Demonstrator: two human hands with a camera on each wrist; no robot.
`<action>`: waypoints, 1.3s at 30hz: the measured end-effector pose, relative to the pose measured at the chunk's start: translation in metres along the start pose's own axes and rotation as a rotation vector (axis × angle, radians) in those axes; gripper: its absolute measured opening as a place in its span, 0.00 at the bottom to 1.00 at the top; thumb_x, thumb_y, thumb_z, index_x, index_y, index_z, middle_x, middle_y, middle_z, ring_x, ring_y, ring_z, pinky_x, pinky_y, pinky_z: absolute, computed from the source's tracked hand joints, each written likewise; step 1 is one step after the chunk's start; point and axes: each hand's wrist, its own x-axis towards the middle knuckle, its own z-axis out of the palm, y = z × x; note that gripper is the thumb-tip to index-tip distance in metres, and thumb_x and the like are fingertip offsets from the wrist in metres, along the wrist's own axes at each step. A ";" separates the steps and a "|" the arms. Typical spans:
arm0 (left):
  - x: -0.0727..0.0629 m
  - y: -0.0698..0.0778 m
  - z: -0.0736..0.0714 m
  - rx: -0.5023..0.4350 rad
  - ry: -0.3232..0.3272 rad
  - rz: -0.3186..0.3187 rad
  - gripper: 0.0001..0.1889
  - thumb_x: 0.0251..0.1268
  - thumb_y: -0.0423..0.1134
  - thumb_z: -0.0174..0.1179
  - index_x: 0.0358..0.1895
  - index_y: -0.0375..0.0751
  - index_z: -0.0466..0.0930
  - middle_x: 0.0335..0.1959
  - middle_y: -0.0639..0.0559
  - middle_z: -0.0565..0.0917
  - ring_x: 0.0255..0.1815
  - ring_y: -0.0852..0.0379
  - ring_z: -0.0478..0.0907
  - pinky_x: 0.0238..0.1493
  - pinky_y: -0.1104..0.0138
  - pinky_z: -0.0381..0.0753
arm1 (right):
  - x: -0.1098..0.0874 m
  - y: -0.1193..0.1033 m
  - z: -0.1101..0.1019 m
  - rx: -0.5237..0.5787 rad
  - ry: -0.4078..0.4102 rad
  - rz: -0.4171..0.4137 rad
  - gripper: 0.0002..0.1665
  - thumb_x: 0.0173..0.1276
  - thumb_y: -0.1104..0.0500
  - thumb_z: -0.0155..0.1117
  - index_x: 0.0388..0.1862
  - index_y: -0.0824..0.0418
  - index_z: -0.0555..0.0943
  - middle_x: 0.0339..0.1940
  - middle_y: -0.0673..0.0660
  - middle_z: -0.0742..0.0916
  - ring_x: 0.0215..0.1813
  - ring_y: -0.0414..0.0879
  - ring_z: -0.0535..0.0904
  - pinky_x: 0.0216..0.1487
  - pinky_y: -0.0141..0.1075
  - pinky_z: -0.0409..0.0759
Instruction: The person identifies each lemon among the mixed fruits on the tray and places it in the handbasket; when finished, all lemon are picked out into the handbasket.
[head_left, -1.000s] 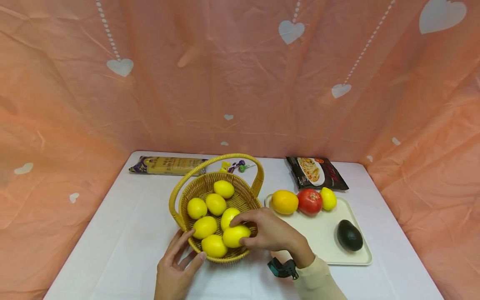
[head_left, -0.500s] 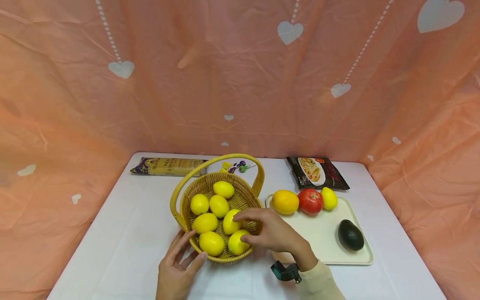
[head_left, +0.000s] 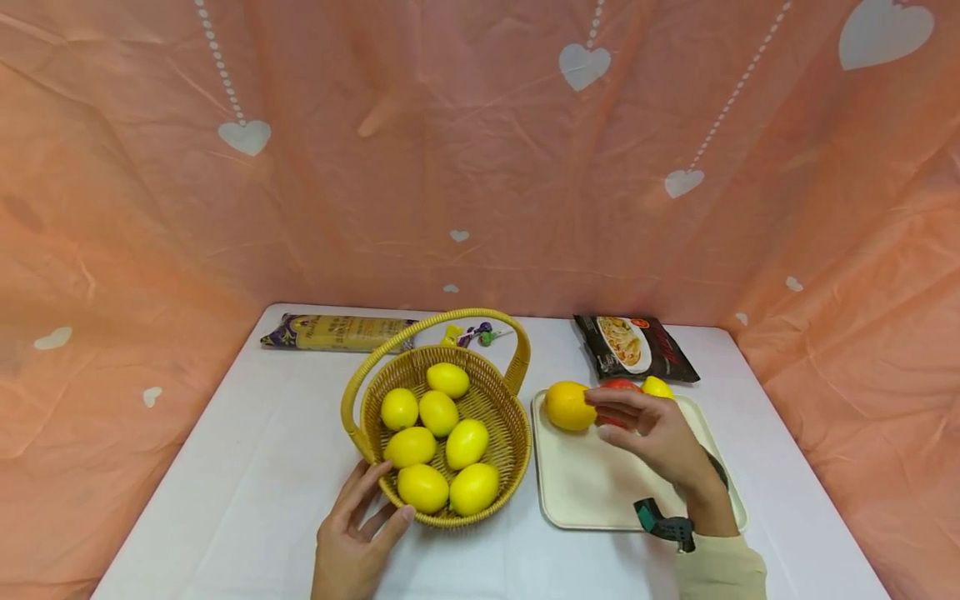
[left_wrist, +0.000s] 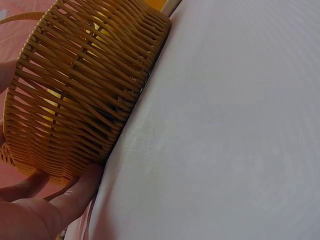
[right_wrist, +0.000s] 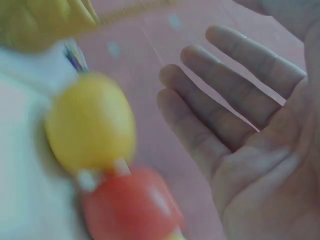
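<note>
In the head view, a round wicker basket [head_left: 522, 446] with a tall handle holds several lemons [head_left: 473, 488]. My left hand [head_left: 354, 525] holds the basket's near left side, fingers and thumb at its rim; in the left wrist view, fingers [left_wrist: 75, 200] lie along the woven wall. My right hand [head_left: 660, 437] is empty over the cream tray [head_left: 577, 492], fingers extended and thumb apart. Closest to its fingertips is an orange-yellow fruit [head_left: 567, 407]. Partly behind the hand are a red pomegranate [head_left: 620, 385] and a lemon [head_left: 657, 387]. A dark avocado [head_left: 717, 467] is mostly hidden by the wrist.
A black noodle packet [head_left: 633, 346] lies behind the tray. At the back left is a long tan packet [head_left: 341, 332], with several lollipops [head_left: 480, 333] beside it. A pink curtain [head_left: 480, 167] hangs behind the white table [head_left: 247, 467].
My right hand has let go of the lemons, left the basket and moved right over the tray. The lemons have shifted apart inside the basket. My left hand stays on the basket.
</note>
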 end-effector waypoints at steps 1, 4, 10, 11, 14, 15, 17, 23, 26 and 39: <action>0.000 0.000 0.000 0.002 0.000 -0.004 0.33 0.67 0.34 0.79 0.76 0.42 0.80 0.89 0.32 0.56 0.84 0.33 0.64 0.64 0.69 0.88 | -0.004 0.001 -0.010 -0.004 0.031 0.006 0.25 0.73 0.76 0.70 0.68 0.76 0.81 0.65 0.63 0.90 0.64 0.46 0.90 0.65 0.33 0.89; 0.001 0.000 0.000 0.004 -0.003 -0.006 0.33 0.68 0.35 0.79 0.76 0.43 0.80 0.89 0.32 0.56 0.84 0.33 0.64 0.65 0.68 0.88 | -0.016 0.005 -0.036 -0.036 0.124 0.012 0.25 0.74 0.77 0.69 0.68 0.78 0.80 0.64 0.58 0.91 0.63 0.44 0.90 0.63 0.30 0.89; 0.001 -0.001 -0.001 0.003 -0.008 -0.003 0.34 0.68 0.35 0.78 0.76 0.43 0.79 0.89 0.32 0.55 0.85 0.31 0.62 0.64 0.70 0.88 | -0.031 0.014 -0.071 -0.129 0.249 0.086 0.24 0.78 0.72 0.68 0.69 0.78 0.79 0.58 0.44 0.93 0.59 0.35 0.90 0.58 0.23 0.88; 0.001 -0.001 -0.001 0.003 -0.008 -0.002 0.34 0.68 0.35 0.78 0.76 0.43 0.79 0.89 0.32 0.55 0.85 0.31 0.62 0.64 0.70 0.88 | -0.032 0.015 -0.075 -0.170 0.266 0.116 0.24 0.79 0.69 0.69 0.70 0.76 0.80 0.57 0.41 0.93 0.58 0.32 0.90 0.57 0.22 0.88; 0.001 0.000 -0.001 0.005 -0.009 0.002 0.33 0.68 0.34 0.78 0.76 0.43 0.79 0.89 0.32 0.55 0.85 0.31 0.63 0.64 0.70 0.88 | -0.035 0.018 -0.085 -0.311 0.307 0.208 0.26 0.80 0.60 0.71 0.70 0.72 0.81 0.56 0.39 0.92 0.55 0.27 0.88 0.55 0.18 0.86; 0.001 0.000 -0.001 0.005 -0.010 0.002 0.33 0.68 0.35 0.78 0.76 0.43 0.79 0.89 0.31 0.55 0.85 0.31 0.63 0.64 0.70 0.88 | -0.035 0.019 -0.088 -0.349 0.317 0.239 0.27 0.80 0.57 0.72 0.71 0.70 0.82 0.56 0.43 0.93 0.54 0.25 0.87 0.54 0.17 0.85; 0.000 0.000 -0.001 0.008 -0.009 0.001 0.34 0.68 0.35 0.78 0.76 0.43 0.79 0.89 0.31 0.55 0.85 0.30 0.63 0.65 0.68 0.88 | -0.034 0.020 -0.092 -0.421 0.319 0.298 0.29 0.80 0.52 0.72 0.72 0.68 0.82 0.59 0.52 0.93 0.52 0.20 0.84 0.52 0.15 0.83; -0.001 0.001 0.000 0.008 -0.009 0.001 0.34 0.68 0.35 0.78 0.76 0.43 0.79 0.89 0.31 0.55 0.85 0.29 0.62 0.65 0.66 0.89 | -0.024 0.024 -0.104 -0.546 0.227 0.431 0.35 0.80 0.46 0.72 0.76 0.64 0.80 0.69 0.70 0.86 0.55 0.32 0.88 0.49 0.16 0.80; 0.000 0.000 0.000 0.008 -0.012 0.006 0.34 0.68 0.35 0.78 0.76 0.43 0.79 0.89 0.31 0.55 0.85 0.29 0.62 0.65 0.67 0.88 | -0.018 0.028 -0.106 -0.561 0.168 0.469 0.36 0.81 0.45 0.71 0.77 0.65 0.78 0.73 0.71 0.84 0.64 0.56 0.89 0.50 0.18 0.80; -0.001 0.000 0.000 -0.014 -0.008 0.017 0.33 0.68 0.33 0.78 0.76 0.40 0.79 0.89 0.32 0.55 0.84 0.32 0.63 0.64 0.71 0.88 | -0.006 0.042 -0.101 -0.574 0.038 0.471 0.36 0.76 0.54 0.75 0.76 0.69 0.77 0.67 0.77 0.84 0.65 0.73 0.85 0.58 0.49 0.91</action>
